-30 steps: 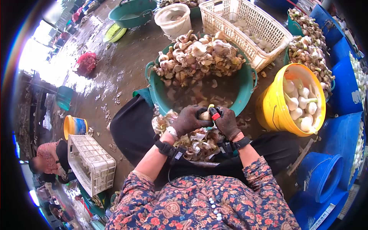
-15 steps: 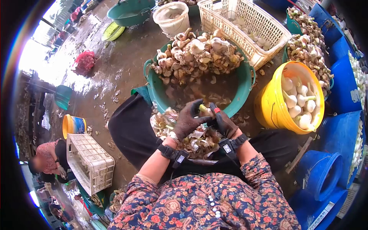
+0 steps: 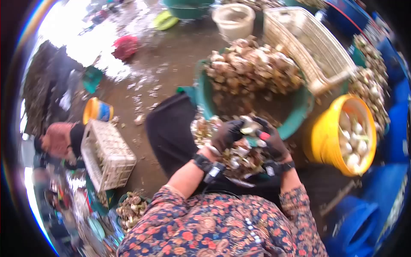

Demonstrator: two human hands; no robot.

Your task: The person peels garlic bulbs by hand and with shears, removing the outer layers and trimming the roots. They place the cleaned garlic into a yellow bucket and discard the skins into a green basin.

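Both hands wear dark gloves and meet above the near rim of a green tub [image 3: 295,126]. Between them is a pale garlic bulb [image 3: 249,127], blurred by motion. My left hand [image 3: 227,136] is closed around one side of it, and my right hand [image 3: 273,141] grips the other. Something small and red shows at the right fingers; I cannot make out what it is. Just below the hands lies a heap of garlic skins [image 3: 239,160]. Unpeeled garlic bulbs [image 3: 257,64] are piled in the far part of the tub.
To the right stands a yellow bucket [image 3: 319,139] of peeled garlic bulbs [image 3: 353,141]. A cream crate [image 3: 317,81] and a white bucket [image 3: 233,21] are behind the tub. Blue containers [image 3: 359,218] line the right. Another person [image 3: 58,139] sits at left beside a crate [image 3: 115,160].
The view has swung left, so the surroundings sit farther right and lower in the picture. The garlic bulb remains between both hands, and its pale side is more exposed.
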